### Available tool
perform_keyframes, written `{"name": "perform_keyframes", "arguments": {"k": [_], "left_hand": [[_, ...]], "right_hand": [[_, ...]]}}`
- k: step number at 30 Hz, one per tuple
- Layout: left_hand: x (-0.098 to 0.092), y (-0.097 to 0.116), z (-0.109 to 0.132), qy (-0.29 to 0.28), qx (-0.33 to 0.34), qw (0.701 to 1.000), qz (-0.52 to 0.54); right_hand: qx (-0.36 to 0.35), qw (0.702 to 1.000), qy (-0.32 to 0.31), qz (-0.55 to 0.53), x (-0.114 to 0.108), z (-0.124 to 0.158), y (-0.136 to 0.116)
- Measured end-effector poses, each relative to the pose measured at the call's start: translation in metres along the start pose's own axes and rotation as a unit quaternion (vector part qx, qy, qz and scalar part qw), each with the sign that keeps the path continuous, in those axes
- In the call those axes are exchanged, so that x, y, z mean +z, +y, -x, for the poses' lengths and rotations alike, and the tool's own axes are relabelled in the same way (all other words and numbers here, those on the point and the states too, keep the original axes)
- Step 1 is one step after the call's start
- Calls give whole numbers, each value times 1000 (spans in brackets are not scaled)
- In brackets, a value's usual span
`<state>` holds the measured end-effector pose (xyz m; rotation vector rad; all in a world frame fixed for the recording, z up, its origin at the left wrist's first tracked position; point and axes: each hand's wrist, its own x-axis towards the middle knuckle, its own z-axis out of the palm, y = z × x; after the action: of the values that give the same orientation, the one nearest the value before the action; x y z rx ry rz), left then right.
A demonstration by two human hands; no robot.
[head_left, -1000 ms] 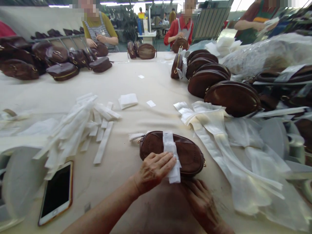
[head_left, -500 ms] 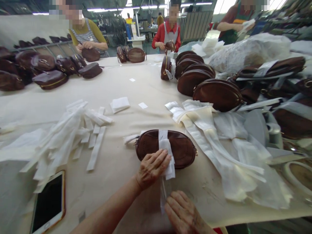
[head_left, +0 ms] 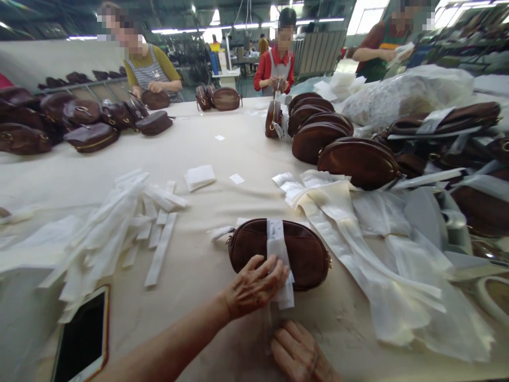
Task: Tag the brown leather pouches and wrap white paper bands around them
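1. Head view: the left hand (head_left: 256,286) has its fingers bent side by side, their tips pressed on the white band (head_left: 275,231) that crosses the brown bag (head_left: 246,244). Its thumb is hidden, so I cannot tell whether it pinches anything.
2. Below the bag and apart from it, the right hand (head_left: 296,347) is curled low over the table (head_left: 246,151), fingers close together. A faint clear strip (head_left: 271,315) runs down from under the left hand towards these fingers; whether they pinch its end, I cannot tell.
3. The bag lies on the table, near the middle of its front part, a metal ring (head_left: 329,260) at its right end and a white-wrapped piece (head_left: 220,233) at its left. The band's lower end hangs past the bag's near edge. If the left fingers lift early, that loose end could slide or sit crooked.
4. A sideways pull on the clear strip could crease it, or turn the bag askew, since only the left fingertips seem to steady it.
5. On the left lie loose white strips (head_left: 119,223), their near ends by a phone (head_left: 81,339); a sleeve or arm brushing past could scatter them or nudge the phone.
6. On the right, long translucent strips (head_left: 350,239) overlap in a tangle; tugging one could drag others. Behind them, upright brown bags (head_left: 358,162) lean close together, so a knock might topple the row.
7. Across the table, a person in red (head_left: 262,69) handles another small brown item.
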<state>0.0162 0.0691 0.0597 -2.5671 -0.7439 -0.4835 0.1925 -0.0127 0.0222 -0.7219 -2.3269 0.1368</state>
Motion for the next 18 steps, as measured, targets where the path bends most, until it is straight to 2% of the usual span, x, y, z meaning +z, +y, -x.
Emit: {"name": "perform_keyframes", "arguments": {"k": [6, 12, 14, 18], "left_hand": [[8, -4, 4, 19, -14, 998, 61], [4, -7, 5, 36, 0, 993, 109], [4, -6, 5, 44, 4, 991, 128], [10, -2, 7, 68, -23, 982, 176]], "right_hand": [[-6, 1000, 21, -4, 0, -3, 1], [-8, 1000, -8, 24, -3, -1, -5], [-15, 998, -35, 57, 1, 4, -6], [16, 984, -149, 93, 7, 12, -3]]}}
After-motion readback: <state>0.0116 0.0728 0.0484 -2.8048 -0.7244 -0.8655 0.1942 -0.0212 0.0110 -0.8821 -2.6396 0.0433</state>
